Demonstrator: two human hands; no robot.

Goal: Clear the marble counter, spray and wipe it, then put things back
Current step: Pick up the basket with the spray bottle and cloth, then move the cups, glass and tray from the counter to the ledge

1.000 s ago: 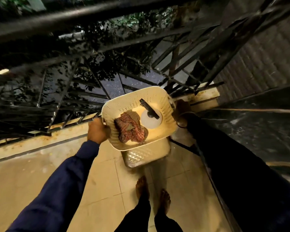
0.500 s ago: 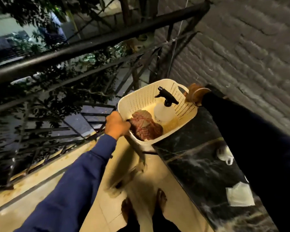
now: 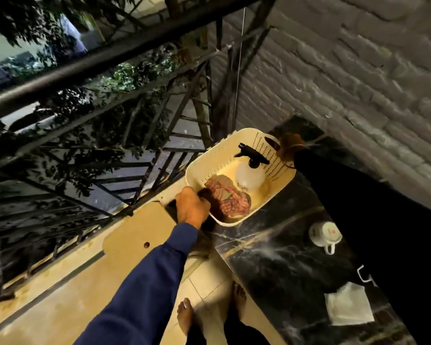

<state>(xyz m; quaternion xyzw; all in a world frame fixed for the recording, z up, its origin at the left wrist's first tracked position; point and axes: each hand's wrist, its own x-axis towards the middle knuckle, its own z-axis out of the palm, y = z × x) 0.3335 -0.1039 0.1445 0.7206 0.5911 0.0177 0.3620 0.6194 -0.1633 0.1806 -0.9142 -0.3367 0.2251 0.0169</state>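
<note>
Setting: I am looking down at a balcony by night. A dark marble counter (image 3: 271, 257) runs along a grey brick wall (image 3: 358, 83), with a black metal railing (image 3: 85, 68) opposite and a tiled floor (image 3: 209, 282) between.
Basket: there is one cream perforated basket (image 3: 209, 155) at the counter's far end. Part of it is over the marble and part is past the edge towards the railing. I cannot tell whether it rests on the stone.
Inside it: I count two things. One spray bottle (image 3: 249, 175) stands upright with a black trigger head, and one red striped cloth (image 3: 227, 200) is bunched just beside it.
Left hand: the left hand (image 3: 192, 205) has its fingers curled over the near rim, gripping it next to the cloth.
Right hand: the right hand (image 3: 290, 145) is clenched on the basket's far-side handle.
On the counter: one white cup (image 3: 325, 234) and, nearer me, one folded white paper (image 3: 347, 306), both well apart from the basket.
In the way: the right sleeve (image 3: 383, 232) covers the wall side of the marble. It half hides a small white object (image 3: 363, 276) that I cannot identify.
Feet: two bare feet (image 3: 186, 314) stand on the tiles by the counter's edge.
</note>
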